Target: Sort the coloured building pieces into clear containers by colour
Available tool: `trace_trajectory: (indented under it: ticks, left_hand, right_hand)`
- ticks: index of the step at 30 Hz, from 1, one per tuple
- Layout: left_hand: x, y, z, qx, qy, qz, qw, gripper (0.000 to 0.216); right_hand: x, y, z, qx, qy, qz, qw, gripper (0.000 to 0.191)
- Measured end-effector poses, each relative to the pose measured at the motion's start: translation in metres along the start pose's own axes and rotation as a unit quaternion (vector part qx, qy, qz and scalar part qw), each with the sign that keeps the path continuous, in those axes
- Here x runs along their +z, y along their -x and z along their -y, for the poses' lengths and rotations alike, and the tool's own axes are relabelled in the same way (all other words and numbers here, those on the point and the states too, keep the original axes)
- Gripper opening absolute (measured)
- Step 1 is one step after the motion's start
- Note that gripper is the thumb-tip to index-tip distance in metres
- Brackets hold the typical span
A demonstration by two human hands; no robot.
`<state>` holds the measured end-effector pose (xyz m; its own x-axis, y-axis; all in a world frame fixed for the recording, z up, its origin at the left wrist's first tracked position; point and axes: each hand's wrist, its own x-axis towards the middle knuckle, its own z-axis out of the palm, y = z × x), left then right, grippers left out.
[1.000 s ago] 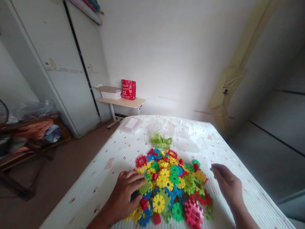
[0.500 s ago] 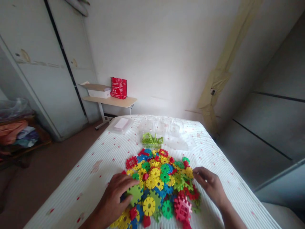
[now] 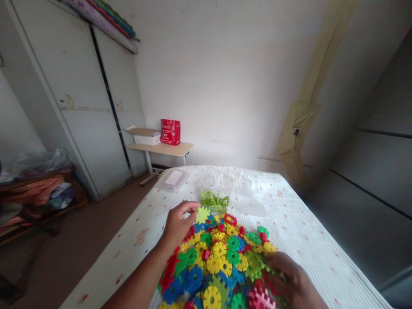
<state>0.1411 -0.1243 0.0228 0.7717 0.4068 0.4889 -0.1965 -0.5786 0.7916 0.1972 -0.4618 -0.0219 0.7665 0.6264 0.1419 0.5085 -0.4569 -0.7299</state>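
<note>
Tabletop (image 3: pixel 128 253): wearing white ribbed cloth flecked with red, running up close to a pale wall (image 3: pixel 225 86).
Room: showing grey sliding doors (image 3: pixel 74 128) at left, a side stand (image 3: pixel 164 148) carrying a white box (image 3: pixel 146 139) and a red bag (image 3: pixel 170 132), yellowish tape (image 3: pixel 288 141) surrounding a wall socket (image 3: pixel 296 131).
Left hand (image 3: pixel 178 221): pinching a light-green toothed piece (image 3: pixel 202 215) between thumb and fingers, holding it at the pile's far-left edge, just before a green cluster (image 3: pixel 215 201).
Right hand (image 3: pixel 291 274): lying against pieces on the pile's right side, showing fingers too shadowed to tell whether pinching or spread.
Pile (image 3: pixel 220 251): covering the near middle, mixing yellow, blue, green and red plastic pieces.
Cut off: losing the pile's near end and both forearms at the bottom edge.
Hard to make out: blending into the cloth, as with clear plastic containers (image 3: pixel 254 207) at the far end.
Writing: bearing white characters on the red bag, appearing too small and blurred to read.
</note>
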Motion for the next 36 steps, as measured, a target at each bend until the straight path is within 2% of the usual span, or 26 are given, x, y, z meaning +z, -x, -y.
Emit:
trace_trajectory:
  ticks: [3, 6, 10, 14, 18, 21, 25, 30, 33, 36]
  left_hand:
    - [0.020, -0.034, 0.014, 0.003, -0.015, -0.033, 0.999, 0.021]
    - [0.036, -0.056, 0.025, -0.001, -0.030, -0.049, 0.998, 0.020]
    - [0.047, -0.065, 0.036, -0.005, -0.053, -0.054, 0.997, 0.029]
    - [0.049, -0.061, 0.045, 0.007, -0.072, -0.045, 0.996, 0.027]
    - [0.042, -0.049, 0.050, 0.035, -0.086, -0.037, 0.995, 0.020]
    - [0.031, -0.032, 0.048, 0.051, -0.091, -0.037, 0.994, 0.021]
    - [0.010, -0.002, 0.054, 0.058, -0.093, -0.046, 0.993, 0.019]
    - [-0.019, 0.027, 0.083, -0.006, -0.117, -0.084, 0.990, 0.019]
    - [-0.028, 0.032, 0.095, -0.033, -0.128, -0.098, 0.986, 0.020]
    - [-0.028, 0.032, 0.097, -0.028, -0.128, -0.088, 0.987, 0.021]
  right_hand:
    - [-0.003, -0.001, -0.004, -0.002, -0.004, -0.003, 1.000, 0.027]
    - [-0.003, -0.001, -0.010, -0.004, -0.003, -0.016, 1.000, 0.026]
    - [-0.003, -0.002, -0.017, -0.005, 0.000, -0.043, 0.999, 0.024]
    - [-0.006, -0.005, -0.015, 0.015, -0.010, -0.111, 0.994, 0.027]
    - [-0.009, -0.021, -0.001, 0.052, -0.048, -0.177, 0.982, 0.035]
    - [-0.008, -0.046, 0.014, 0.066, -0.075, -0.162, 0.982, 0.034]
    - [0.000, -0.095, 0.037, 0.056, -0.085, -0.150, 0.983, 0.029]
    - [0.016, -0.156, 0.063, 0.067, -0.052, -0.131, 0.988, 0.027]
    - [0.022, -0.173, 0.071, 0.063, -0.047, -0.118, 0.990, 0.029]
    - [0.020, -0.173, 0.072, 0.062, -0.040, -0.103, 0.992, 0.032]
